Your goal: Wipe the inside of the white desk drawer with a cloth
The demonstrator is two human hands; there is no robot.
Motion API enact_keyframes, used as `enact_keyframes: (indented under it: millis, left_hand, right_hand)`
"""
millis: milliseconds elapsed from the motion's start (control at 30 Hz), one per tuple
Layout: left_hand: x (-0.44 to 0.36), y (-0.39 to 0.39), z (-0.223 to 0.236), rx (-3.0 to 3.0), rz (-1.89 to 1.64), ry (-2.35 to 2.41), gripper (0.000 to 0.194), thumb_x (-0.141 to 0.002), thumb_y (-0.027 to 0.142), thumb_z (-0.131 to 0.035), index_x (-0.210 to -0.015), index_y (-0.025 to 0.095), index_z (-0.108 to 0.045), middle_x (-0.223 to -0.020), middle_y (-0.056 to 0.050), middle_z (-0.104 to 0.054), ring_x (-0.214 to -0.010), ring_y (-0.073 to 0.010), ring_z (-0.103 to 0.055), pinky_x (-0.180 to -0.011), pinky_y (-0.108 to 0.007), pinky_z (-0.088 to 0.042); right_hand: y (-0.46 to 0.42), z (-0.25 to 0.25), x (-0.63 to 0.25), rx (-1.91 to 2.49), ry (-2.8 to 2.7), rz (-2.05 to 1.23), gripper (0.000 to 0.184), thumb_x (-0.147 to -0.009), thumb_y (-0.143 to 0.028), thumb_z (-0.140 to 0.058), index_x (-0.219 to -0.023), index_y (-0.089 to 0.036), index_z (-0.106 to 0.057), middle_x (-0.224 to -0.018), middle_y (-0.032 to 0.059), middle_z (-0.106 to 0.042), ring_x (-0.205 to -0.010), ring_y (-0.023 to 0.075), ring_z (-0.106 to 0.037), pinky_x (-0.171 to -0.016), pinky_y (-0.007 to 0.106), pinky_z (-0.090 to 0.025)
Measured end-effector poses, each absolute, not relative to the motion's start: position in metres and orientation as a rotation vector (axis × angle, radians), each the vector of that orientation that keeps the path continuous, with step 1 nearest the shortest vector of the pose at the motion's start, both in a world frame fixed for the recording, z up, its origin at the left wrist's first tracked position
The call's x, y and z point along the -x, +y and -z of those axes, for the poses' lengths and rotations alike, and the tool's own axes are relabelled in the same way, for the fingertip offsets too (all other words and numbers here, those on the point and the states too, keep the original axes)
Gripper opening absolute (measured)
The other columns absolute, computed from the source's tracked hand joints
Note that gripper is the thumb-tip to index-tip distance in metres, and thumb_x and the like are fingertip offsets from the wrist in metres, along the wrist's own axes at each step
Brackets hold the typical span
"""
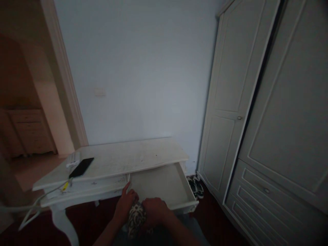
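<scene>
A dark item with a pale scroll-like pattern [136, 217], cloth-like in look, is between my two hands low in the view; its exact kind I cannot make out. My left hand [126, 202] grips its left side, index finger pointing up. On the other side my right hand [155, 209] is closed at its upper edge, with the fingers mostly hidden. Both hands are in front of a pulled-out drawer [160, 184] of the white desk [128, 153]. Its pale bottom shows.
A black phone [82, 167] lies on the desk's left end beside a white object [73, 159]. A white cable [48, 194] with a yellow tag hangs off that side. Dark shoes [196, 187] stand between desk and wardrobe [225, 119]. A doorway opens at left.
</scene>
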State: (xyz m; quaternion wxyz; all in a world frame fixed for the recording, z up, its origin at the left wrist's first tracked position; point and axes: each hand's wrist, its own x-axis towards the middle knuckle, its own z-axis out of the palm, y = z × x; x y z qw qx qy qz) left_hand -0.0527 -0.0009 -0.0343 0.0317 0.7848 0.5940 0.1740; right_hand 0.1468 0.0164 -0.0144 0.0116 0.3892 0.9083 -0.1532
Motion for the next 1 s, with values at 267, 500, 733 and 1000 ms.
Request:
enact_keyframes:
  millis: [267,500,733,1000]
  left_hand:
    - [0.044,-0.005,0.030,-2.415,-0.579,1.927,0.028,-0.098,0.024,-0.047,-0.090,0.025,-0.074,-0.106,-0.006,-0.075,-0.157,-0.0295,-0.031,-0.129,-0.058,-0.027]
    - [0.044,-0.004,0.036,-2.401,-0.656,1.928,0.026,-0.098,0.023,-0.048,-0.089,0.023,-0.072,-0.109,-0.006,-0.074,-0.158,-0.0295,-0.027,-0.126,-0.058,-0.035]
    - [0.052,0.003,0.048,-2.389,-0.655,1.934,0.024,-0.097,0.022,-0.050,-0.088,0.026,-0.072,-0.103,-0.004,-0.074,-0.156,-0.0282,-0.032,-0.126,-0.054,-0.034]
    - [0.051,0.001,0.046,-2.390,-0.640,1.927,0.026,-0.097,0.020,-0.047,-0.089,0.027,-0.071,-0.108,-0.003,-0.073,-0.153,-0.0248,-0.037,-0.127,-0.055,-0.030]
  right_hand:
    - [0.017,-0.001,-0.249,-1.348,2.838,0.465,0.071,-0.058,-0.054,-0.091,-0.120,-0.026,-0.070,-0.121,0.0086,-0.075,-0.110,0.0347,-0.072,-0.091,0.038,-0.055]
    - [0.017,-0.003,-0.285,-1.559,2.727,0.472,0.075,-0.054,-0.057,-0.093,-0.117,-0.023,-0.070,-0.120,0.0107,-0.074,-0.110,0.0365,-0.070,-0.095,0.040,-0.051]
    - [0.014,0.017,-0.172,-1.330,2.861,0.468,0.077,-0.049,-0.066,-0.092,-0.111,-0.026,-0.069,-0.118,0.0103,-0.076,-0.102,0.0403,-0.072,-0.090,0.049,-0.058]
    - [0.010,0.012,-0.193,-1.310,2.851,0.517,0.068,-0.055,-0.058,-0.091,-0.111,-0.027,-0.070,-0.120,0.0124,-0.075,-0.109,0.0428,-0.070,-0.094,0.046,-0.056]
